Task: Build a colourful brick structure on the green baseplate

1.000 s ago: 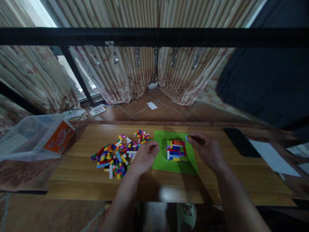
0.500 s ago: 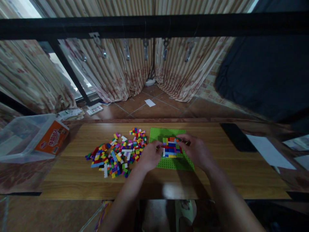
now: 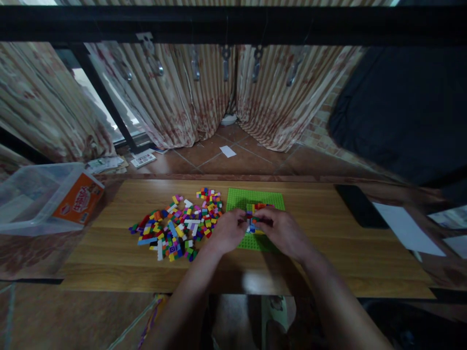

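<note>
A green studded baseplate (image 3: 239, 196) lies on the wooden table, with a block of coloured toy bricks (image 3: 260, 207) built up on its middle. My left hand (image 3: 230, 229) is at the left side of that block, thumb and fingers drawn together; whatever they hold is hidden. Over the right part of the block, my right hand (image 3: 283, 230) pinches what looks like a small dark toy brick (image 3: 256, 220) between thumb and forefinger. Both hands cover much of the built block. Left of the plate spreads a loose pile of mixed toy bricks (image 3: 178, 229).
A clear plastic box (image 3: 40, 194) with an orange label stands at the far left. On the right are a black flat object (image 3: 361, 206) and a white sheet of paper (image 3: 408, 228). A dark bar (image 3: 233, 25) crosses the top, before curtains (image 3: 182, 102).
My right hand has moved left across the built bricks, closer to my left hand, and covers more of them. My left hand stays at about the same place. The view has shifted slightly.
</note>
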Available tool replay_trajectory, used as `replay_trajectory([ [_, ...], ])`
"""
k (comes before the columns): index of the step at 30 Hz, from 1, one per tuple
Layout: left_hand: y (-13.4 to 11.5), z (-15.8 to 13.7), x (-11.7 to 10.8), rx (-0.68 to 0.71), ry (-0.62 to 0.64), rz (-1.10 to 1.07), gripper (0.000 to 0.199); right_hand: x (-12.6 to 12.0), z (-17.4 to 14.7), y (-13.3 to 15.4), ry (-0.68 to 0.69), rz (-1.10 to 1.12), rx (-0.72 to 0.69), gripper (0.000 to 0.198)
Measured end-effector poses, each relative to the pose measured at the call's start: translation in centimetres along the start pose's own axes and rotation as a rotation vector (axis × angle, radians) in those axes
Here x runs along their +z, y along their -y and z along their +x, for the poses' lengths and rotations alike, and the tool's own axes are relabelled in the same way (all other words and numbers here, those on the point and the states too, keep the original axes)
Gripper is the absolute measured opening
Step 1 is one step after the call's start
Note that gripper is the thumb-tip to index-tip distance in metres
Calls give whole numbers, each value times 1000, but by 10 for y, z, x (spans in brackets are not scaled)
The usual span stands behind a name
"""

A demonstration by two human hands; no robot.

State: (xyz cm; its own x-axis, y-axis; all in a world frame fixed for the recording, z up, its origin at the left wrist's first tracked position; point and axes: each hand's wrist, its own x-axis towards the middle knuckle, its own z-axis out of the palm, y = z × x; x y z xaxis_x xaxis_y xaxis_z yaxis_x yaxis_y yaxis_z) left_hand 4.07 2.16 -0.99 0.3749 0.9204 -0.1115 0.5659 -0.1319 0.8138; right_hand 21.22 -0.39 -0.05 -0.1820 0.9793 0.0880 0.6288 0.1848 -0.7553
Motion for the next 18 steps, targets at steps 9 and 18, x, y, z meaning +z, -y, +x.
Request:
replay_trajectory([
  [9, -7, -2, -4, -3, 15, 48, 17, 1, 2, 6, 14, -186, -105, 23],
  [18, -8, -4, -3, -33, 15, 66, 14, 9, 3, 8, 24, -329, -105, 22],
])
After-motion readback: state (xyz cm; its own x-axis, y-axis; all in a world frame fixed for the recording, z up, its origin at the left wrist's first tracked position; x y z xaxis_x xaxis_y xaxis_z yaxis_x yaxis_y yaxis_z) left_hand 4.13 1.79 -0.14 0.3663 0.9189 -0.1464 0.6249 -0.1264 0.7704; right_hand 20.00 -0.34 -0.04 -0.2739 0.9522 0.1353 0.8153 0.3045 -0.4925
